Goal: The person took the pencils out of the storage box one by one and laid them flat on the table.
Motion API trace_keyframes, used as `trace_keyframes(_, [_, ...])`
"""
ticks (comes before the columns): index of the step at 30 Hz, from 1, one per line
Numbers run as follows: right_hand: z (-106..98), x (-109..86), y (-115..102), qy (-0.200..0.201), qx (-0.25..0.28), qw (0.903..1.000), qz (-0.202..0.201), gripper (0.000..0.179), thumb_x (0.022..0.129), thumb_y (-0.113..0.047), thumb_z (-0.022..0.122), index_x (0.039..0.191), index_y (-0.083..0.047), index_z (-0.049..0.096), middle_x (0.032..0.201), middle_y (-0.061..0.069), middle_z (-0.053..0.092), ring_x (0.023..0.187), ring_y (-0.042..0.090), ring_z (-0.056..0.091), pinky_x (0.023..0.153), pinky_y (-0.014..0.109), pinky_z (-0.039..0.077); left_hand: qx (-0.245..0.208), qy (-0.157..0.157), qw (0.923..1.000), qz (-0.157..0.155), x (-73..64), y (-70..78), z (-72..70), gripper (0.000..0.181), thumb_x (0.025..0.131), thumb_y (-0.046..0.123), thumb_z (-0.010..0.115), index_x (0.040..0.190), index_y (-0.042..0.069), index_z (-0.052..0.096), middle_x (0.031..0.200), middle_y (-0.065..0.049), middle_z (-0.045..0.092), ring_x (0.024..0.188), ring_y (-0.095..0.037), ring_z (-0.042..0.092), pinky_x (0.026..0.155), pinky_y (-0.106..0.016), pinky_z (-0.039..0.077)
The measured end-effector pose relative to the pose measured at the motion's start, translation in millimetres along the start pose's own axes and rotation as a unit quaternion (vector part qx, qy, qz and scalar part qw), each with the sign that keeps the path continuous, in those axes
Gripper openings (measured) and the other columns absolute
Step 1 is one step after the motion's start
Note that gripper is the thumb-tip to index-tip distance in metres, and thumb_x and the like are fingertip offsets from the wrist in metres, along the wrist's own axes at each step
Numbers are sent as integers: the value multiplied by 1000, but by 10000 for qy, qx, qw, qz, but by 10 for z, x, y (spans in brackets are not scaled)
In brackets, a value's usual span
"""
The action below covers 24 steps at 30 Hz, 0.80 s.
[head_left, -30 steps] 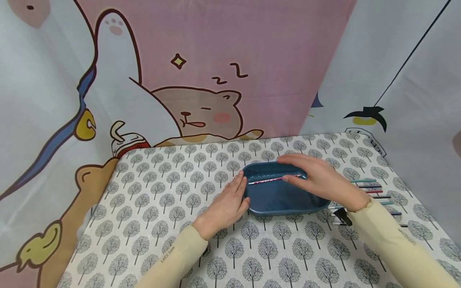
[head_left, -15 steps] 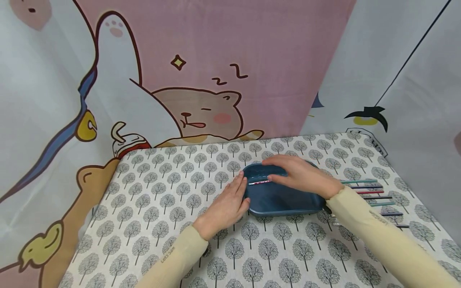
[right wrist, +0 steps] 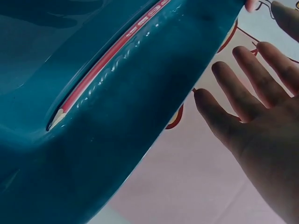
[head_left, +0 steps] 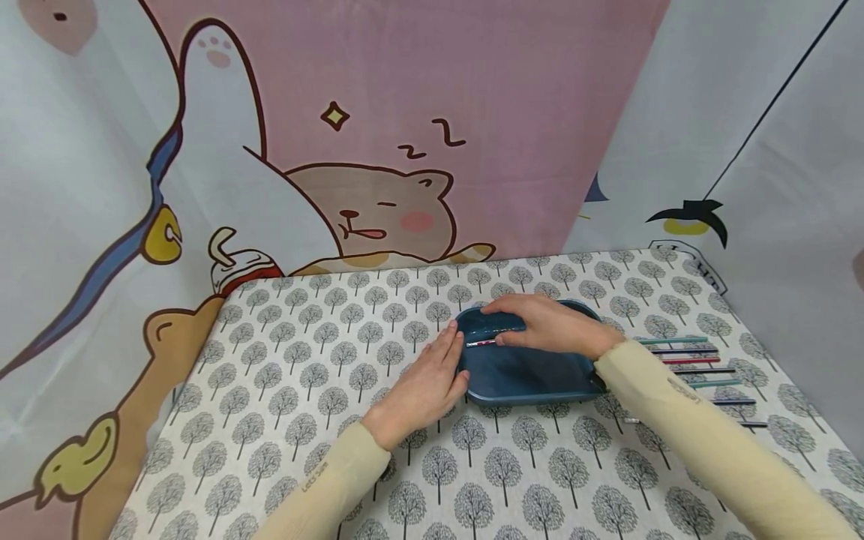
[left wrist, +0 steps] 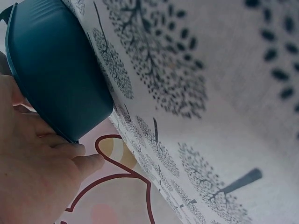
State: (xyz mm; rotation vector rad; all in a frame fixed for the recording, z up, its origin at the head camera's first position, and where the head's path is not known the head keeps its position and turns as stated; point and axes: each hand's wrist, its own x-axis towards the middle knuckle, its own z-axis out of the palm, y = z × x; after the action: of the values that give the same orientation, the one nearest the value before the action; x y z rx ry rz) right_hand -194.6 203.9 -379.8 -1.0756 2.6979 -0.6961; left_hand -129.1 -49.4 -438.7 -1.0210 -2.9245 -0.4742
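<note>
A dark blue-green plastic tray (head_left: 526, 379) sits on the tree-print cloth. Inside, along its far side, lies a red-and-white pencil (right wrist: 100, 70), its sharpened end visible in the right wrist view. My left hand (head_left: 427, 382) rests against the tray's left end, fingers straight along the rim and thumb by the near corner. My right hand (head_left: 550, 322) reaches over the tray from the right, its fingers extended at the far rim. In the head view its thumb overlaps the pencil; in the right wrist view the fingers are spread and apart from it.
Several pencils lie side by side on the cloth at the right, among them a teal pencil (head_left: 675, 340) and a red pencil (head_left: 702, 361), partly hidden by the right sleeve (head_left: 695, 412). A cartoon-printed curtain (head_left: 526, 112) hangs behind the table.
My right hand has moved left over the tray, covering more of the pencil in the head view. The left hand and the tray have stayed in place.
</note>
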Motion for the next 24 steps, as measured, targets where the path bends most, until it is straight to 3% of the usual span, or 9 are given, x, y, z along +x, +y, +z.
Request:
trace_keyframes(7, [66, 87, 77, -317, -106, 9993, 173, 54, 88, -34, 72, 136, -13, 57, 138, 7, 53, 128, 25, 48, 105, 45, 39, 21, -16, 10000, -8, 1, 1, 1, 64, 104, 37, 32, 152, -2, 19, 161, -16, 5, 146, -23, 5, 114, -47, 26])
trace_keyframes(13, [182, 98, 142, -754, 138, 9960, 463, 58, 87, -34, 73, 137, -12, 55, 137, 4, 54, 127, 22, 49, 104, 45, 41, -30, -45, 10000, -27, -3, 9, 2, 64, 104, 36, 34, 153, -2, 18, 161, -16, 5, 146, -22, 5, 114, -46, 25])
trace_keyframes(24, [308, 100, 266, -795, 204, 9947, 622, 57, 84, -30, 77, 134, -9, 58, 132, 3, 58, 123, 21, 52, 102, 42, 44, -30, -12, 10000, -13, -5, -3, 6, 64, 103, 35, 36, 153, -2, 17, 161, -12, -1, 146, -21, 3, 115, -44, 21])
